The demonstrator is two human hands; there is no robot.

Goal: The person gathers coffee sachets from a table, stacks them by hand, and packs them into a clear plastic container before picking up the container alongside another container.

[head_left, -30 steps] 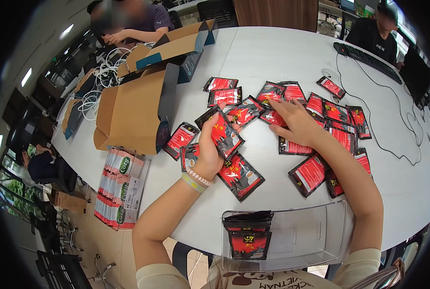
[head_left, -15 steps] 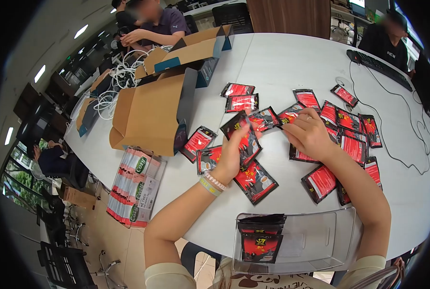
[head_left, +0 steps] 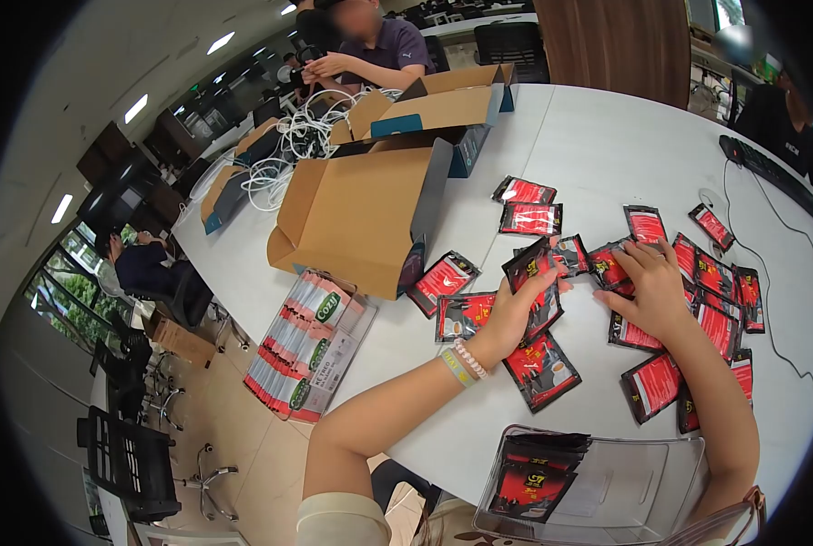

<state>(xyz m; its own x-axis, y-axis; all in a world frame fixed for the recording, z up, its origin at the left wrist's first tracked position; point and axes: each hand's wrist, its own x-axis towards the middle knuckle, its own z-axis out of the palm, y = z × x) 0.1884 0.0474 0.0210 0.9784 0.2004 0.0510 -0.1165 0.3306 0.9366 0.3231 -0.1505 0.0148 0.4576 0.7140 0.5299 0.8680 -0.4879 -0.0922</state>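
My left hand [head_left: 514, 314] is closed round a black-and-red coffee sachet [head_left: 527, 260], held tilted above the table with the thumb across its front. Whether more than one is in the grip, I cannot tell. My right hand [head_left: 652, 289] rests with fingers spread over a coffee sachet [head_left: 607, 269] in the pile at the right. Below my left hand lies another sachet [head_left: 541, 373]. Near my body a clear plastic tray [head_left: 639, 487] holds several upright coffee sachets [head_left: 536, 480] at its left end.
Several loose sachets [head_left: 652, 387] lie around both hands. At the left stand a tray of Cozy tea sticks [head_left: 308, 346] and an open cardboard box [head_left: 352, 209], with white cables [head_left: 311, 136] behind. A keyboard [head_left: 771, 173] lies far right. Other people sit beyond the table.
My view has swung left, so everything sits further right in the picture. The fingers of my right hand have spread and come down on the sachets. My left hand still holds its sachet.
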